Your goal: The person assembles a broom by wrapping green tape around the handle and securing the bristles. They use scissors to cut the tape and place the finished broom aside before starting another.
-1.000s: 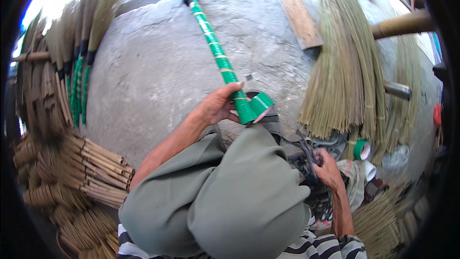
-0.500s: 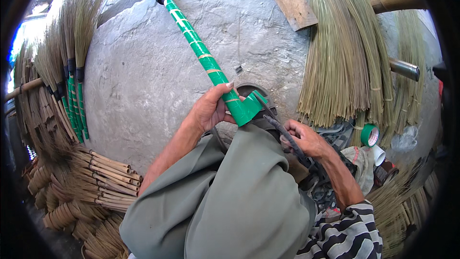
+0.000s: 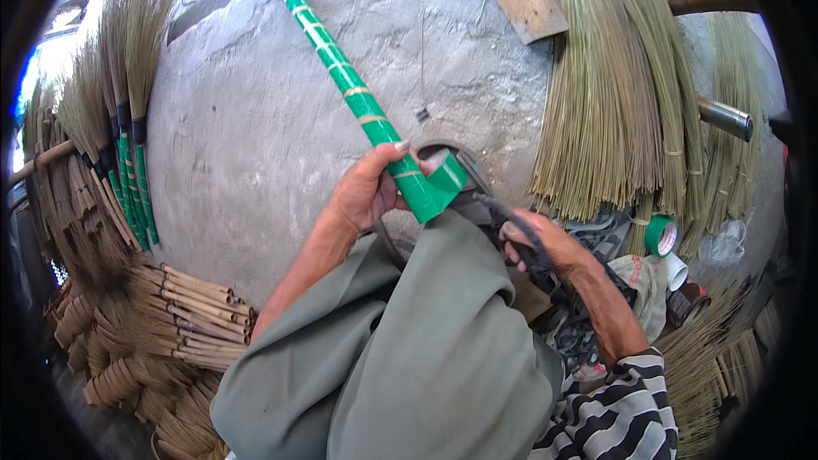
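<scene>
Left hand (image 3: 365,192) is clenched round the lower end of a green-taped broom handle (image 3: 358,98), which runs from centre frame up to a black collar and bristles at the top edge. Right hand (image 3: 545,247) grips a dark cord (image 3: 511,217) just right of the handle's end, fingers closed on it; what the cord ties to is hidden behind the knee, so I can't say for sure. A green tape roll (image 3: 660,236) lies at right below the loose straw (image 3: 613,94). Judging by this, the handle end is being bound or finished. The next move calls for a steady left grip while the right keeps the cord taut
</scene>
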`<control>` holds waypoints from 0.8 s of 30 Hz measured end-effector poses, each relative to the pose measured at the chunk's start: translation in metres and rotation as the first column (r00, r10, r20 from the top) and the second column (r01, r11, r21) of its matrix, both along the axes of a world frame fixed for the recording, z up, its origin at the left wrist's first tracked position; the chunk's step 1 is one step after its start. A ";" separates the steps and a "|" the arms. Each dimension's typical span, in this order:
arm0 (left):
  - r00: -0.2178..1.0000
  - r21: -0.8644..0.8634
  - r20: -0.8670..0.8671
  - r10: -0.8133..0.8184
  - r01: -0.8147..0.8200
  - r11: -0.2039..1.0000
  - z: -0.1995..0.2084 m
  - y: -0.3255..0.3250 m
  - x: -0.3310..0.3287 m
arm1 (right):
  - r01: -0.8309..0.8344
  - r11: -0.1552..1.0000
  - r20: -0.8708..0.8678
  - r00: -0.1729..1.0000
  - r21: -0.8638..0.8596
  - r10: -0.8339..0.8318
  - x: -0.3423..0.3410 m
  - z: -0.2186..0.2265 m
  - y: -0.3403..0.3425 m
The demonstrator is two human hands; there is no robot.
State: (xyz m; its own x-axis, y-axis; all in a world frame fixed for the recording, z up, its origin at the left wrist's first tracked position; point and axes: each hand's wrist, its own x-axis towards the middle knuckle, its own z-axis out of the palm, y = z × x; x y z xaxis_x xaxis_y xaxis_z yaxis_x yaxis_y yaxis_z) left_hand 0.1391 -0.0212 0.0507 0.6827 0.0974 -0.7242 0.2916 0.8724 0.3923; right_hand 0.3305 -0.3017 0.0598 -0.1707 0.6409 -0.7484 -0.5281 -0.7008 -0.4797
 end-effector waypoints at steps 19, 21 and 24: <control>0.999 0.002 -0.023 -0.035 0.036 0.999 -0.004 0.001 -0.002 | -0.126 0.992 -0.308 0.943 0.031 0.129 0.019 0.003 -0.029; 0.999 0.002 -0.027 -0.034 0.034 0.999 -0.006 0.001 -0.002 | -0.130 0.991 -0.312 0.941 0.032 0.134 0.020 0.000 -0.024; 0.999 0.005 -0.032 -0.040 0.041 0.999 -0.008 0.001 -0.002 | -0.153 0.987 -0.320 0.934 0.038 0.157 0.019 -0.007 -0.018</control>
State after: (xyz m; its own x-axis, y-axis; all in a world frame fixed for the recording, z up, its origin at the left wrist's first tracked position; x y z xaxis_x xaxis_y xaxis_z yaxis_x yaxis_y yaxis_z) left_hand 0.1376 -0.0201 0.0431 0.6629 0.0742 -0.7450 0.3389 0.8575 0.3870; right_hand 0.3496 -0.3195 0.0524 -0.4986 0.5962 -0.6292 -0.5406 -0.7813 -0.3120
